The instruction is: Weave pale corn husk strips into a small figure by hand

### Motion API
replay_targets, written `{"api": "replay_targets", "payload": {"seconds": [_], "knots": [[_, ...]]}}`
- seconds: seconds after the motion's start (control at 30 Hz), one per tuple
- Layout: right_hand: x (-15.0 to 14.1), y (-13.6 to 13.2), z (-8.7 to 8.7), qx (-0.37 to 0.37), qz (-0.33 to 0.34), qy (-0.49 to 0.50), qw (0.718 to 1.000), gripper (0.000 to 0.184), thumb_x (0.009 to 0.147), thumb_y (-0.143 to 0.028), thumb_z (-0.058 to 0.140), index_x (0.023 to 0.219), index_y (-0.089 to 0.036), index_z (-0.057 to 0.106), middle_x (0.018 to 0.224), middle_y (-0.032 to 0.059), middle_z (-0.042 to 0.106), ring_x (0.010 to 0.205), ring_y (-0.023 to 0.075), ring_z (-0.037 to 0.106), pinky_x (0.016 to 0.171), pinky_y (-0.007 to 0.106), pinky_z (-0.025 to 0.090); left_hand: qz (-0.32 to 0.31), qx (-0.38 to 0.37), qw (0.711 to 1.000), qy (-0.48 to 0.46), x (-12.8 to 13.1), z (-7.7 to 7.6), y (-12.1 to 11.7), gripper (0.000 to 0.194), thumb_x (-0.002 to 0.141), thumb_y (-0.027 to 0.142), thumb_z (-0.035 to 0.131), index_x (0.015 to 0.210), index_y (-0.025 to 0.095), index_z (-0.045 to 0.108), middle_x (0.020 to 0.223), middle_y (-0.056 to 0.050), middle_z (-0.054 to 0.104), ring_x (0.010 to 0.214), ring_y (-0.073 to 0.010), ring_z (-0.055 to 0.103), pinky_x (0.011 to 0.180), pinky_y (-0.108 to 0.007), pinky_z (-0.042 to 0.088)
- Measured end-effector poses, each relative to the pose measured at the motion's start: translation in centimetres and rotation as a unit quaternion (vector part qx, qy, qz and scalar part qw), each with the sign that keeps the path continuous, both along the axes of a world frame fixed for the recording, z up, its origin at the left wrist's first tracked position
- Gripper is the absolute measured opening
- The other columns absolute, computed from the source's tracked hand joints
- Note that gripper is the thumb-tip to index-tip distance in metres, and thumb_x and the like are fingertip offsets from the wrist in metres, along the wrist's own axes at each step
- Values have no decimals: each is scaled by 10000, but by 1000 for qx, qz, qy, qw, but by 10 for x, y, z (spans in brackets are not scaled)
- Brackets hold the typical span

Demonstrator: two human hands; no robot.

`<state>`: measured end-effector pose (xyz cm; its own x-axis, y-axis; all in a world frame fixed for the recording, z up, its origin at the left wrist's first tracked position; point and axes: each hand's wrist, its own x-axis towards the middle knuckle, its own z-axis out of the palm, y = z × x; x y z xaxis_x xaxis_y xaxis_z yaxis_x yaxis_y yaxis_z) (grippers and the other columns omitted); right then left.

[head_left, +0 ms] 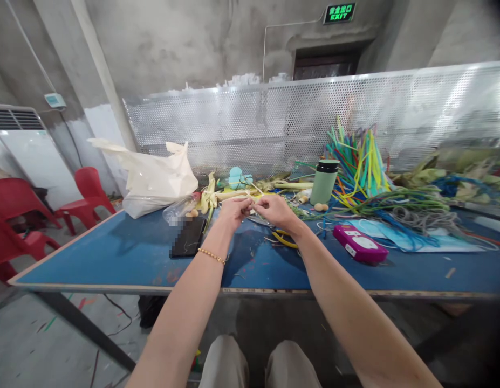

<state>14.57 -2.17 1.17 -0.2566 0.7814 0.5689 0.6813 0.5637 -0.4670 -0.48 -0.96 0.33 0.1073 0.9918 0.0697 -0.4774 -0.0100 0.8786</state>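
My left hand (235, 211) and my right hand (277, 211) are nearly touching above the middle of a blue-topped table (124, 258). Each hand has its thumb and fingers pinched together. Whatever lies in the pinches is too small and too hidden by the fingers to name. Under my right hand rests a tool with a curved yellow handle (285, 240), partly covered by the wrist. Just beyond the hands are pale dried husks (210, 195) and green plant bits (292, 208). To the left of my left hand lies a flat black object (189, 237), partly blurred out.
A white plastic bag (158, 180) stands on the left. Right of the hands are a green tumbler (324, 183), a purple box (360, 243), blue face masks (419, 237) and a bundle of colourful strips (361, 161). A perforated metal panel (233, 124) borders the back.
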Motion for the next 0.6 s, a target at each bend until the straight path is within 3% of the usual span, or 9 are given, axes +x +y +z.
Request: {"api": "replay_targets", "payload": {"seconds": [0.13, 0.3, 0.6], "knots": [[-1, -3, 4, -21, 10, 2, 1000, 313, 771, -318, 552, 494, -180, 498, 495, -25, 440, 527, 105, 386, 551, 269, 268, 7, 14, 1000, 3, 1, 0, -3, 248, 593, 118, 907, 664, 111, 670, 651, -14, 642, 575, -64, 550, 569, -187, 410], [-2, -8, 5, -23, 24, 15, 999, 337, 784, -353, 532, 495, -186, 485, 505, -23, 441, 532, 105, 385, 556, 274, 272, 37, -6, 999, 4, 1, 5, -9, 158, 709, 87, 809, 648, 105, 665, 625, -18, 637, 540, -63, 545, 543, -187, 397], [0, -2, -1, -41, 82, 26, 995, 294, 729, -352, 555, 497, -188, 481, 503, -31, 436, 540, 104, 396, 543, 254, 286, 41, 11, 999, 6, -2, 4, -6, 183, 695, 156, 854, 665, 89, 686, 659, -48, 669, 531, -53, 515, 527, -187, 377]]}}
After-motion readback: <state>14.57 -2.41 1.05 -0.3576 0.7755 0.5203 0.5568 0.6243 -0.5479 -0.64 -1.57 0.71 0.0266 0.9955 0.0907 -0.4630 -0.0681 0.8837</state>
